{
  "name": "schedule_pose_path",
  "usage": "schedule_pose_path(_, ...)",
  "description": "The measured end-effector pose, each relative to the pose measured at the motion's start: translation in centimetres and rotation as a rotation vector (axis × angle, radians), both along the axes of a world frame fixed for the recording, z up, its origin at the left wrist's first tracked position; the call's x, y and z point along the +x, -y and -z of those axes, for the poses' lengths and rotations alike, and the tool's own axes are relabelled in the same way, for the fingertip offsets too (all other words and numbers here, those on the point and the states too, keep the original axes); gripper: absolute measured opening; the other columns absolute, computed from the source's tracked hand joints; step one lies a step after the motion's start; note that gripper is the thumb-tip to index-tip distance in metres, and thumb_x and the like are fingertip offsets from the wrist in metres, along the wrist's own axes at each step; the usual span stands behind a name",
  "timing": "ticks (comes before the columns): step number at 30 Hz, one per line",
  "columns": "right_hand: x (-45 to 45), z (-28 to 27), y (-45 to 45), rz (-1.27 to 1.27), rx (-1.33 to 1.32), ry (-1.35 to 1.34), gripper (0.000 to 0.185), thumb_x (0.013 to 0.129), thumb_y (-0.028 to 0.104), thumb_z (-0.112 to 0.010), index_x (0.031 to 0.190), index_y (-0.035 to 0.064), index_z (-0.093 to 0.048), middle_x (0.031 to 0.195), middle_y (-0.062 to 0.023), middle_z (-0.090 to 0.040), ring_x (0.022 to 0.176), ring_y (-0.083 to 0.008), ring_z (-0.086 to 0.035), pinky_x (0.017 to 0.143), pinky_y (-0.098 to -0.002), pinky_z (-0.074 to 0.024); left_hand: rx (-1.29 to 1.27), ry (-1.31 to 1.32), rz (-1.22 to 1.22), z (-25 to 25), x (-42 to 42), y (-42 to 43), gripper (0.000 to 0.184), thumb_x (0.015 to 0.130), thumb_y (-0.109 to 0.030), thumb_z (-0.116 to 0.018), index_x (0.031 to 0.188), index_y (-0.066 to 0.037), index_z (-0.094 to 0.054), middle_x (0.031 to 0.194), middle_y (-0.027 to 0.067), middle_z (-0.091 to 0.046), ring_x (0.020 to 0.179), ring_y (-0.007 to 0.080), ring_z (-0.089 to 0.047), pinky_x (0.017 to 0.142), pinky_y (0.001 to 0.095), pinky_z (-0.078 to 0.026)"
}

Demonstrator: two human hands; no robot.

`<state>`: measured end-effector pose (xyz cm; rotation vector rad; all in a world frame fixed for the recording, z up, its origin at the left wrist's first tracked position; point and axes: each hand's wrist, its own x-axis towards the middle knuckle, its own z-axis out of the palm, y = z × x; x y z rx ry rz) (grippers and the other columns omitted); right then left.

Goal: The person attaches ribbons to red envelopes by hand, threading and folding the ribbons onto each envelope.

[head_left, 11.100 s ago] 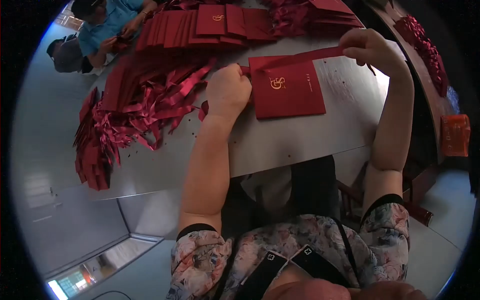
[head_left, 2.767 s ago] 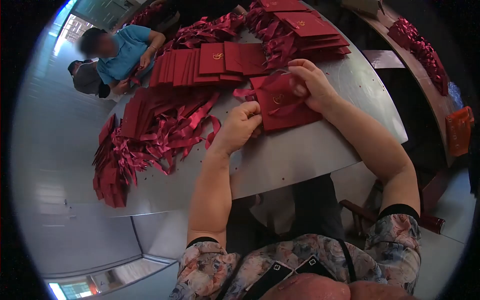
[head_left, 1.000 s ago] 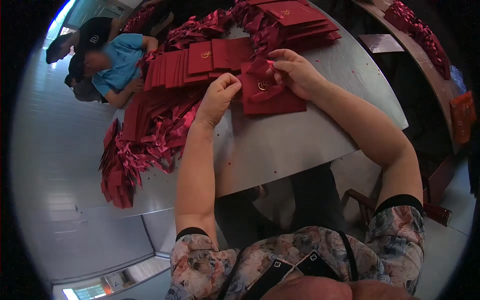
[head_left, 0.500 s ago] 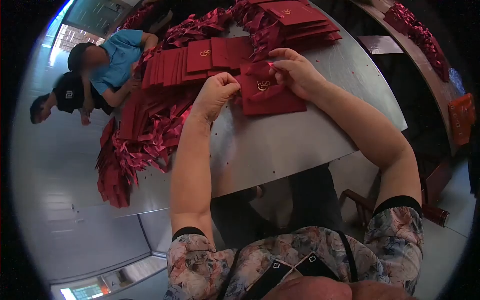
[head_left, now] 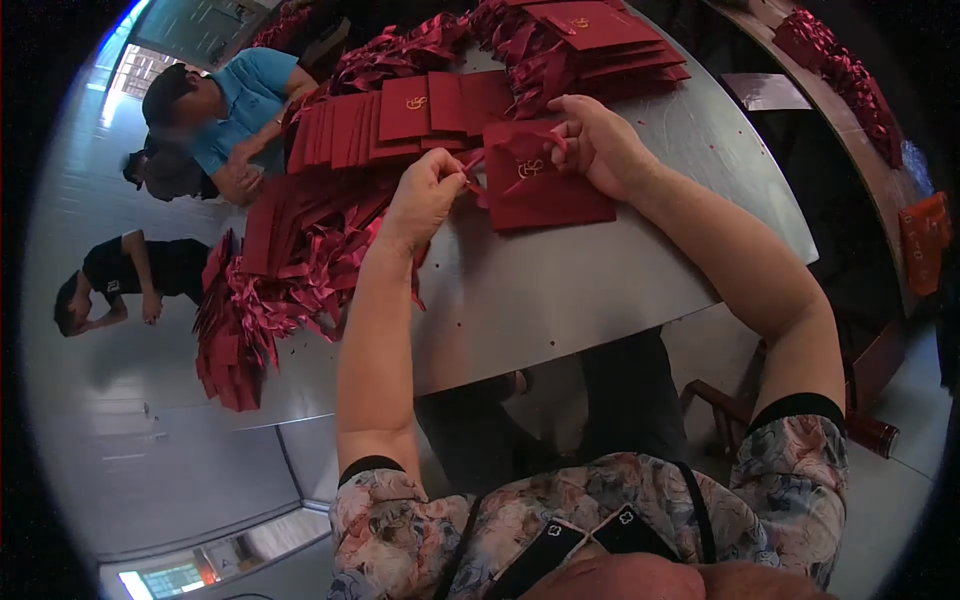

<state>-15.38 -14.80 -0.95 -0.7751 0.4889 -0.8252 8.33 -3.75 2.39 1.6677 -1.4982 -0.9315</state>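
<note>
Left hand [head_left: 432, 195] nearly closed, thumb and forefinger pinching ribbon [head_left: 481, 194] just off the left edge of the red bag [head_left: 552, 208]. Right hand [head_left: 606, 150] half curled over the bag's upper right, more ribbon caught at its thumb and forefinger. Bag lies flat on the table [head_left: 640, 262], logo up, between the two hands. Looks part-way on this one: ribbon runs loose across the front, no finished bow visible; any knot is too small to make out. Off to the left, a heap [head_left: 228, 362] of bags with trailing ribbons; beyond the bag, a row [head_left: 340, 138] of bags, then a stack [head_left: 622, 52]. Can't tell which are done. Farther back left, a co-worker in blue [head_left: 262, 88].
</note>
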Motion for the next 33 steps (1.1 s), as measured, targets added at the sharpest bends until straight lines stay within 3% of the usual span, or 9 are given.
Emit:
schedule_pose_path(2,0.2,-0.2,-0.1,-0.030,0.037,-0.035,0.037,0.100,0.033,-0.047,0.124,0.0044,-0.046,0.083,-0.0106,-0.059,0.067,-0.0204,-0.061,0.067,-0.0330,-0.0530,-0.016,0.049,-0.019,-0.1,0.0,-0.4,0.004,0.091,-0.006,-0.055,0.088,-0.006,-0.054,0.080,-0.0045,-0.048,0.073,0.0064,-0.043,0.068,0.0240,-0.040)
schedule_pose_path(8,0.8,-0.1,-0.8,-0.017,-0.043,-0.021,0.046,0.101,0.040,-0.044,0.125,0.0010,-0.042,0.088,-0.0141,-0.058,0.078,-0.0272,-0.065,0.079,-0.0394,-0.0559,-0.028,0.424,-0.175,0.3,1.8,-1.9,0.005,0.090,-0.006,-0.055,0.088,-0.002,-0.055,0.074,-0.0001,-0.048,0.068,0.0096,-0.044,0.063,0.0270,-0.040)
schedule_pose_path(11,0.9,-0.3,-0.6,-0.004,-0.049,-0.079,0.046,0.101,0.040,-0.043,0.124,-0.0001,-0.041,0.090,-0.0151,-0.057,0.080,-0.0266,-0.066,0.078,-0.0391,-0.0558,-0.109,0.542,-0.314,0.9,3.2,-3.5,0.006,0.082,-0.003,-0.056,0.083,0.003,-0.056,0.077,0.0190,-0.060,0.071,0.0298,-0.061,0.068,0.0393,-0.048)
schedule_pose_path(14,0.7,-0.2,-0.5,-0.027,-0.081,-0.088,0.045,0.101,0.039,-0.043,0.125,0.0005,-0.042,0.089,-0.0146,-0.058,0.079,-0.0247,-0.065,0.078,-0.0381,-0.0556,-0.130,0.549,-0.334,1.7,3.0,-3.7,0.007,0.082,-0.004,-0.056,0.083,0.003,-0.056,0.080,0.0202,-0.062,0.073,0.0340,-0.061,0.069,0.0410,-0.049)
schedule_pose_path(21,0.1,0.1,-0.1,-0.120,-0.154,-0.069,0.033,0.102,0.032,-0.047,0.112,0.0016,-0.055,0.088,-0.0112,-0.062,0.076,-0.0194,-0.065,0.073,-0.0305,-0.0540,-0.221,0.466,-0.347,2.5,2.7,-3.7,0.009,0.080,-0.006,-0.059,0.081,0.002,-0.055,0.077,0.0182,-0.061,0.070,0.0321,-0.060,0.067,0.0397,-0.048)
schedule_pose_path(24,-0.2,-0.9,-2.1,0.053,-0.923,-0.436,0.031,0.091,0.027,-0.065,0.110,0.0023,-0.062,0.097,-0.0082,-0.064,0.084,-0.0209,-0.065,0.074,-0.0326,-0.0531,-0.368,0.398,-0.310,2.9,3.2,-3.6,0.009,0.079,-0.003,-0.062,0.080,0.001,-0.053,0.072,0.0138,-0.057,0.068,0.0253,-0.058,0.065,0.0362,-0.048)
schedule_pose_path(27,-0.9,-2.8,-4.7,0.123,-1.649,-0.921,0.049,0.082,0.034,-0.071,0.119,0.0041,-0.061,0.117,-0.0155,-0.059,0.108,-0.0339,-0.058,0.092,-0.0409,-0.0468,-0.447,0.355,-0.357,2.5,3.3,-3.5,0.010,0.080,-0.002,-0.064,0.081,0.000,-0.054,0.074,0.0130,-0.057,0.070,0.0244,-0.058,0.065,0.0355,-0.047)
schedule_pose_path(31,-0.9,-2.2,-6.1,0.067,-1.751,-1.084,0.057,0.083,0.037,-0.070,0.125,0.0024,-0.056,0.119,-0.0175,-0.057,0.112,-0.0356,-0.054,0.097,-0.0422,-0.0435,-0.663,0.348,-0.397,2.1,2.7,-3.6,0.013,0.084,-0.005,-0.066,0.082,-0.001,-0.054,0.077,0.0116,-0.056,0.069,0.0256,-0.057,0.063,0.0351,-0.046)
schedule_pose_path(33,-1.1,-2.9,-5.9,-0.111,-1.731,-1.120,0.062,0.083,0.038,-0.069,0.129,0.0000,-0.051,0.118,-0.0190,-0.058,0.111,-0.0361,-0.056,0.094,-0.0431,-0.0458,-0.700,0.310,-0.396,1.6,2.5,-4.0,0.015,0.086,-0.007,-0.067,0.082,-0.001,-0.054,0.077,0.0104,-0.055,0.067,0.0245,-0.055,0.062,0.0352,-0.046)
